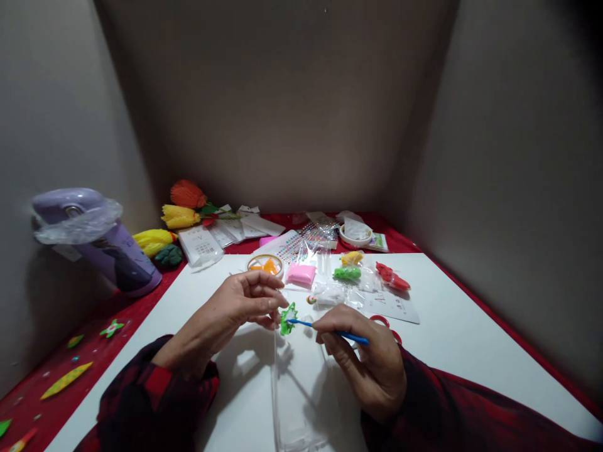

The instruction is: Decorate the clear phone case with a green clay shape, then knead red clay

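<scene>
The left hand (230,307) pinches a small green piece (284,326) at its fingertips, just to the right of them. The piece is held above the white board (471,351), between its left and right edges. The right hand (360,358) grips a blue tool (301,322), whose tip meets the whitish middle of the piece.
</scene>
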`<state>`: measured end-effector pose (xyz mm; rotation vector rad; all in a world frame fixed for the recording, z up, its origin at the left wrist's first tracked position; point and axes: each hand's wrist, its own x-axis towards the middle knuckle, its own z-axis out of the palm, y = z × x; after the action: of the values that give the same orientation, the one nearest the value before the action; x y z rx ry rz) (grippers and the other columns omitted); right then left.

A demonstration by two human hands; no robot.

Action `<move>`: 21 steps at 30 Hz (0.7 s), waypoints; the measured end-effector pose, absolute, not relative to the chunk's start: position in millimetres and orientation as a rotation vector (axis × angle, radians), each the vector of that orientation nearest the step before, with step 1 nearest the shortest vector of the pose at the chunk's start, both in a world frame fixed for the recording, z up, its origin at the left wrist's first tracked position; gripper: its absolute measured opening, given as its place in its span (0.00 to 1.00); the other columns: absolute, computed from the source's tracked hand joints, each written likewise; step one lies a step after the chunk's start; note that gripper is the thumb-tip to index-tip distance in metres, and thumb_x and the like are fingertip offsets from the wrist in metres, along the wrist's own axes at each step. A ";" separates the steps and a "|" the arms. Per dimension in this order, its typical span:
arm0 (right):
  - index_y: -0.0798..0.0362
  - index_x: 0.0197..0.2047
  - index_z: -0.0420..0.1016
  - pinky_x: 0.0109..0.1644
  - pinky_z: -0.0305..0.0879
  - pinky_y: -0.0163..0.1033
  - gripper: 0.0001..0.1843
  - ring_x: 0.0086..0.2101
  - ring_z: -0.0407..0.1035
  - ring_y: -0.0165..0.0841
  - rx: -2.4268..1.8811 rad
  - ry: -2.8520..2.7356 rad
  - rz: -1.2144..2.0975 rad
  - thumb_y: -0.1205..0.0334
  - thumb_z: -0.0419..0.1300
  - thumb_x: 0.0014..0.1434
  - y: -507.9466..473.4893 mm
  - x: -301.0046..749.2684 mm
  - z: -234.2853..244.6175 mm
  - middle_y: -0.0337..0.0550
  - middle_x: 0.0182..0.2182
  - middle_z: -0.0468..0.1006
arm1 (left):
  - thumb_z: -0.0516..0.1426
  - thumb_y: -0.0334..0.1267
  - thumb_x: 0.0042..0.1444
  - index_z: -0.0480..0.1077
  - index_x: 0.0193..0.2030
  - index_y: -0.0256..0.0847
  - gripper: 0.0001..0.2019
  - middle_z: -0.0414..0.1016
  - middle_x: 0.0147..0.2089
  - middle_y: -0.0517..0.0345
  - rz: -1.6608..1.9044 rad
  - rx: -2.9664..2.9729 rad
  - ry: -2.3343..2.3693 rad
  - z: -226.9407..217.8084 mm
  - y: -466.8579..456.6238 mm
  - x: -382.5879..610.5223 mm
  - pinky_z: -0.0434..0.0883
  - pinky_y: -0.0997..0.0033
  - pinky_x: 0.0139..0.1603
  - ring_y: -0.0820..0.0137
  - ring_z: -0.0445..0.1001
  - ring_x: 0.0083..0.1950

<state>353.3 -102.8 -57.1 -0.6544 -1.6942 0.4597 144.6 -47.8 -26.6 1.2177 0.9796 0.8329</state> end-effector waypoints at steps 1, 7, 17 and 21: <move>0.57 0.39 0.75 0.32 0.66 0.37 0.10 0.30 0.70 0.33 -0.657 -1.700 0.455 0.73 0.53 0.59 -102.8 353.3 -57.6 0.47 0.28 0.75 | 0.67 0.33 0.44 0.70 0.40 0.36 0.15 0.78 0.34 0.54 0.833 1.216 0.977 -26.6 -47.9 144.7 0.72 0.70 0.31 0.71 0.75 0.28; 0.57 0.39 0.75 0.30 0.66 0.37 0.10 0.28 0.69 0.33 -0.637 -1.712 0.441 0.73 0.53 0.59 -102.2 352.5 -56.5 0.46 0.26 0.74 | 0.66 0.32 0.45 0.70 0.40 0.36 0.15 0.78 0.34 0.54 0.837 1.215 0.967 -27.2 -47.5 144.6 0.72 0.70 0.31 0.71 0.75 0.28; 0.54 0.41 0.74 0.33 0.69 0.40 0.10 0.33 0.72 0.36 -0.682 -1.765 0.424 0.73 0.54 0.59 -104.8 357.4 -59.8 0.48 0.30 0.77 | 0.67 0.33 0.44 0.71 0.39 0.37 0.15 0.78 0.34 0.54 0.843 1.208 0.976 -25.7 -48.1 144.7 0.72 0.70 0.31 0.71 0.75 0.28; 0.53 0.42 0.73 0.34 0.69 0.42 0.11 0.36 0.73 0.39 -0.698 -1.779 0.437 0.73 0.54 0.59 -104.1 359.7 -64.6 0.49 0.32 0.77 | 0.67 0.33 0.43 0.71 0.40 0.37 0.16 0.79 0.34 0.53 0.841 1.204 0.980 -26.1 -47.1 144.9 0.72 0.68 0.31 0.69 0.76 0.28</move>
<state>359.7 -104.1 -64.6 -0.6985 -1.7794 0.4369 144.9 -47.1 -26.1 1.2043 0.9795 0.8408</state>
